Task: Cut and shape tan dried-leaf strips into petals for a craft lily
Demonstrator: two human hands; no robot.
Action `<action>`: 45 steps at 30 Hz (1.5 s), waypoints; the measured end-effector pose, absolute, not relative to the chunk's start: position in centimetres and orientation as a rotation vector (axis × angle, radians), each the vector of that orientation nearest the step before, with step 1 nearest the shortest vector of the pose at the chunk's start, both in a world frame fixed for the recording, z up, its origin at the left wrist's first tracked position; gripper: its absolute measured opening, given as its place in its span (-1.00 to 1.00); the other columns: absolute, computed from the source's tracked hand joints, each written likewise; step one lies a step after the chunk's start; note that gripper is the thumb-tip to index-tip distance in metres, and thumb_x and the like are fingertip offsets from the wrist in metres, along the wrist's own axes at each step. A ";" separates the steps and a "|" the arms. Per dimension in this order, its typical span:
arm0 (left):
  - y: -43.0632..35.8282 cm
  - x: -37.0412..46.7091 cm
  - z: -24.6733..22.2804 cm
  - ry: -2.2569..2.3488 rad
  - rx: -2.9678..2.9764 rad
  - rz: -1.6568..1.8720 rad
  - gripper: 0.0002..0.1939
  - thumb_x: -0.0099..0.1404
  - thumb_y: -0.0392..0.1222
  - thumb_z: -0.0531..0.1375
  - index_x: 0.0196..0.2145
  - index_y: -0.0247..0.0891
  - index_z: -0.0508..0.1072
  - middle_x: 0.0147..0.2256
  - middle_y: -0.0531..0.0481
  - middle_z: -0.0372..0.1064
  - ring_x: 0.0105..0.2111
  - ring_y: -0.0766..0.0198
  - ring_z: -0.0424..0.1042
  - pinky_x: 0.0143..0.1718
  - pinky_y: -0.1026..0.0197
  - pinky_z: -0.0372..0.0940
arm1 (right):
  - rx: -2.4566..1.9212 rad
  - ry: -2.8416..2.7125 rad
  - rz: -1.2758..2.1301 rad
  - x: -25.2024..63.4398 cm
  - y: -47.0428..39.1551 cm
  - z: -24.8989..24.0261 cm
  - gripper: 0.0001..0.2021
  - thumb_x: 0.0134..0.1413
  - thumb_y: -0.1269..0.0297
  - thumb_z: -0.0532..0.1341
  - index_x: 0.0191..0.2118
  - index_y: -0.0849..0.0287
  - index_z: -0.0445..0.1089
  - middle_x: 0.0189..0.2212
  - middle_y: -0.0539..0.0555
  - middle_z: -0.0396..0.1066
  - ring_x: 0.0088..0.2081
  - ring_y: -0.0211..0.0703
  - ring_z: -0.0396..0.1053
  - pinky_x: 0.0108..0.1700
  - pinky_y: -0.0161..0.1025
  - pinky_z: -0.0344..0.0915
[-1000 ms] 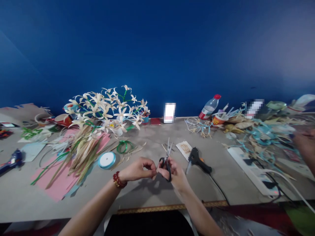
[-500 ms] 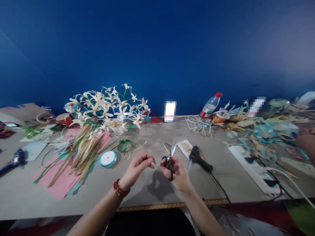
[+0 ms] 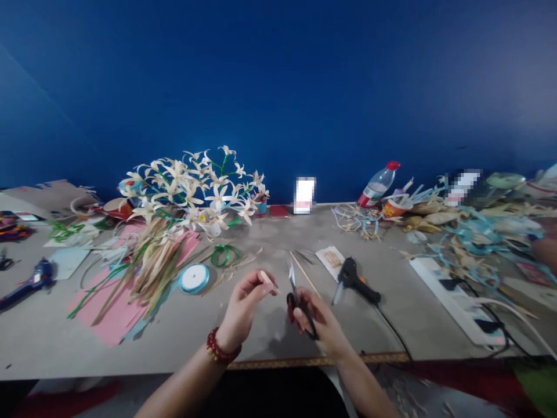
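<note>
Head view gives me a matte grey tabletop (image 3: 261, 244) against a smooth, deep-blue wall (image 3: 278, 98). My left hand (image 3: 250, 296) has its grip pinching a small, pale, slender strip (image 3: 268, 281); my right hand (image 3: 315, 316) curls round black-handled scissors (image 3: 300, 305), their metal blades pointing away. Left of them I see a flat, round ribbon spool (image 3: 194, 279), fibrous dried husks (image 3: 154, 264) over pink paper (image 3: 108, 313), and curling cream petals on the flowers (image 3: 187, 186). A black glue gun (image 3: 357, 281) lies right.
</note>
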State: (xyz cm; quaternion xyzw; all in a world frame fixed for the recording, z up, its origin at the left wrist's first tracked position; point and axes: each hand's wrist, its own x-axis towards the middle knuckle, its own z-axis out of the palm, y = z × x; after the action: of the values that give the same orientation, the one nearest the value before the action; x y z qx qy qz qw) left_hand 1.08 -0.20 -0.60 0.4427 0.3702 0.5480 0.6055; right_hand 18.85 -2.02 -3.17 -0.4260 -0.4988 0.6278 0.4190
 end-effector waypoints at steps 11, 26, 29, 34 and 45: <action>0.1 1.2 -0.1 0.800 1.099 1.279 -0.87 0.30 -0.27 0.18 -0.43 -0.30 0.42 -0.33 -0.04 0.37 -0.34 0.28 0.31 -0.21 0.24 0.22 | -1.153 -1.516 1.632 19.5 -3.8 -3.2 -0.47 -0.06 -0.28 0.25 -0.37 0.12 0.15 -0.48 -0.09 0.09 -0.46 -0.27 0.05 -0.40 -0.31 0.07; 0.2 1.0 0.9 0.810 1.142 1.242 -0.83 0.28 -0.22 0.22 -0.46 -0.30 0.38 -0.39 0.00 0.35 -0.37 0.30 0.31 -0.25 0.27 0.23 | -1.219 -1.498 1.663 19.8 -3.4 -3.4 -0.51 -0.08 -0.19 0.30 -0.43 0.12 0.14 -0.55 -0.12 0.09 -0.51 -0.30 0.06 -0.45 -0.33 0.04; 0.2 0.9 0.9 0.815 1.150 1.234 -0.83 0.28 -0.22 0.22 -0.46 -0.29 0.39 -0.39 0.00 0.36 -0.36 0.30 0.32 -0.24 0.27 0.24 | -1.228 -1.498 1.671 19.9 -3.3 -3.5 -0.53 -0.07 -0.17 0.30 -0.43 0.11 0.14 -0.56 -0.13 0.09 -0.52 -0.30 0.07 -0.46 -0.33 0.04; 0.1 0.7 0.7 0.821 1.162 1.216 -0.84 0.30 -0.23 0.21 -0.44 -0.29 0.40 -0.39 0.00 0.36 -0.35 0.30 0.33 -0.22 0.27 0.23 | -1.238 -1.478 1.692 19.8 -3.3 -3.6 -0.56 -0.08 -0.13 0.31 -0.44 0.11 0.14 -0.58 -0.14 0.10 -0.53 -0.31 0.10 -0.46 -0.33 0.06; 0.3 0.2 0.8 0.800 1.243 1.172 -0.83 0.32 -0.20 0.19 -0.43 -0.29 0.40 -0.37 -0.02 0.36 -0.33 0.27 0.31 -0.22 0.25 0.20 | -1.273 -1.417 1.738 19.8 -3.3 -4.0 -0.53 -0.15 -0.10 0.36 -0.50 0.09 0.10 -0.66 -0.17 0.14 -0.61 -0.34 0.13 -0.53 -0.37 0.08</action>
State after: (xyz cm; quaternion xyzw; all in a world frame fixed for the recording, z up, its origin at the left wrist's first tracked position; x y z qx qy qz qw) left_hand 0.17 0.28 0.77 0.5336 0.3431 0.5028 0.5872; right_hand 19.78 -3.30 -4.00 -0.4742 -0.5281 0.6474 0.2778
